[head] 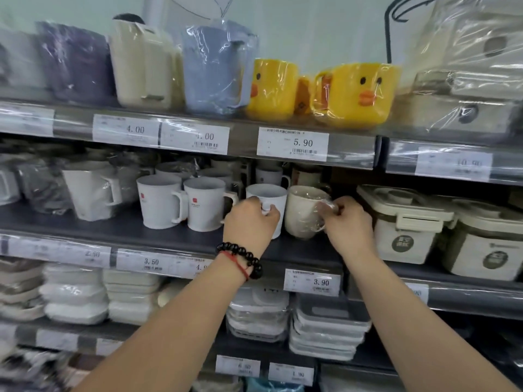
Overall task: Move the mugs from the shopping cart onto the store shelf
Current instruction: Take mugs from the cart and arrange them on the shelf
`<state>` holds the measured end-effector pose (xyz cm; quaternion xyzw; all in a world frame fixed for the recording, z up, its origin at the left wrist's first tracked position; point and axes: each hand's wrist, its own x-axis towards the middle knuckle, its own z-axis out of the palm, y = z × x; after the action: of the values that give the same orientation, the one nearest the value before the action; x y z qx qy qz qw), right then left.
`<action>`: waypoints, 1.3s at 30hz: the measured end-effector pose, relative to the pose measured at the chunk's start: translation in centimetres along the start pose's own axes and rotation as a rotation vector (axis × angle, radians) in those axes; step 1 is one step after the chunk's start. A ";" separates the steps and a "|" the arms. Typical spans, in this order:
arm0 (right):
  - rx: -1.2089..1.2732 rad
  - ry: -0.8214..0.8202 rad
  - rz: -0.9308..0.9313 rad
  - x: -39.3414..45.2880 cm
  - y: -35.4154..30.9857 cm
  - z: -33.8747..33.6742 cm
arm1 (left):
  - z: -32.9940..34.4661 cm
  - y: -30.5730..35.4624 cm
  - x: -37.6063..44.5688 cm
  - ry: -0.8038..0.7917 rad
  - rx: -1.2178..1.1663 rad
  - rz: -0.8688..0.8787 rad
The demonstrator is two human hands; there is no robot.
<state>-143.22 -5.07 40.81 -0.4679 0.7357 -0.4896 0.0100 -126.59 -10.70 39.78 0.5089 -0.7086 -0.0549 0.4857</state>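
On the middle shelf (169, 239) two white logo mugs (161, 200) already stood at left. Beside them my left hand (249, 222), fingers curled on the handle, held a white mug (268, 205) standing on the shelf. My right hand (349, 224) pinched the handle of a wrapped cream mug (302, 212) touching it. I judged both nearly placed; the cart was out of view. Price tags lined the shelf edges in a store aisle.

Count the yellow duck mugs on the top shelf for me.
2. One duck mug stands right of the blue jug; the other duck mug is further right. Something yellow shows between them, possibly a third.
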 end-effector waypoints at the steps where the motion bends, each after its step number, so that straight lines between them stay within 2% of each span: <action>1: -0.004 -0.014 -0.001 0.4 0.1 0.1 | 0.2 0.0 0.0 -0.004 -0.013 -0.008; 4: -0.041 -0.087 -0.007 1.3 0.2 0.3 | 0.3 0.8 -0.3 -0.070 -0.093 -0.013; 8: -0.098 -0.119 -0.058 0.8 -0.1 0.1 | 0.5 1.7 -0.8 -0.272 -0.164 0.043; 10: -0.083 -0.091 -0.097 -0.3 -0.3 -0.4 | 0.5 1.9 -0.7 -0.367 -0.179 0.059; 13: -0.112 0.034 -0.228 -1.6 -0.8 -1.0 | 0.2 1.7 -0.3 -0.453 -0.185 0.081; 15: -0.050 0.017 -0.300 -1.5 -1.2 -0.8 | -0.2 1.2 -0.1 -0.426 -0.117 0.114; 19: -0.062 -0.221 -0.221 -0.7 -1.8 0.4 | -0.7 0.3 0.8 -0.280 0.080 0.120; 21: -0.105 -0.275 -0.189 -0.4 -1.8 0.9 | -0.5 -0.1 1.4 -0.289 0.205 0.113; 25: -0.267 -0.262 -0.141 0.5 -1.8 1.4 | 0.5 -0.3 3.0 -0.366 0.322 0.131; 29: -0.325 -0.255 -0.109 1.6 -1.5 1.9 | 1.3 0.0 4.0 -0.362 0.387 0.138; 34: -0.326 -0.219 -0.093 2.1 -1.0 2.9 | 2.3 0.2 4.8 -0.301 0.430 0.172; 39: -0.286 -0.182 -0.119 2.3 -1.2 3.2 | 3.4 0.5 5.4 -0.309 0.457 0.184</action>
<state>-142.12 -9.04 41.03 -0.5498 0.7648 -0.3353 -0.0191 -129.47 -16.10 41.72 0.5242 -0.8115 0.0738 0.2475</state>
